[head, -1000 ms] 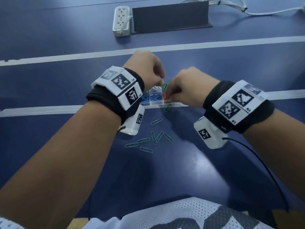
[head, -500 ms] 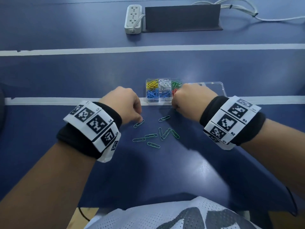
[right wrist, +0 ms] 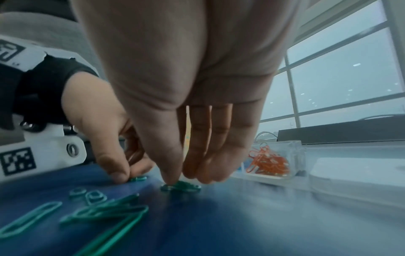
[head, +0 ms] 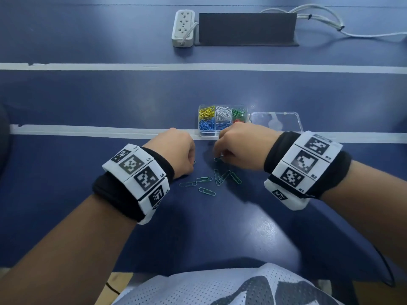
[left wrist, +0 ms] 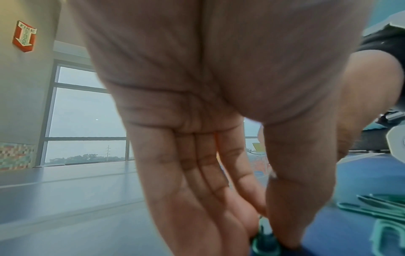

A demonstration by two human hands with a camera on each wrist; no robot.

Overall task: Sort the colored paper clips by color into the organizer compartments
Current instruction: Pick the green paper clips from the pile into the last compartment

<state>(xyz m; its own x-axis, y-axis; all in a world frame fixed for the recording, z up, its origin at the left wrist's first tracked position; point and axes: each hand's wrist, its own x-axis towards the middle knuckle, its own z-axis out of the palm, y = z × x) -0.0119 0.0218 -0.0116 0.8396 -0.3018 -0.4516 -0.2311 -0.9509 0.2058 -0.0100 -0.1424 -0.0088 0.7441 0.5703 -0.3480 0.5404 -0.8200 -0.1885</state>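
Note:
A clear organizer (head: 207,134) holds yellow, white, green, blue and red clips in separate compartments. Several loose green paper clips (head: 207,179) lie on the blue table in front of it. My left hand (head: 193,161) is down on the table left of the pile. In the left wrist view its thumb and fingers pinch a green clip (left wrist: 265,242). My right hand (head: 221,157) is at the pile's far edge. Its thumb and fingertips (right wrist: 171,180) pinch another green clip (right wrist: 186,186) that lies on the table.
The organizer's clear lid (head: 276,122) lies open to its right. White tape lines (head: 88,130) cross the table. A power strip (head: 183,27), a dark panel (head: 246,28) and cables (head: 330,20) sit at the far edge.
Both hands have drawn back from the organizer toward me and come down onto the loose green clips. Each now has its fingertips on one clip.

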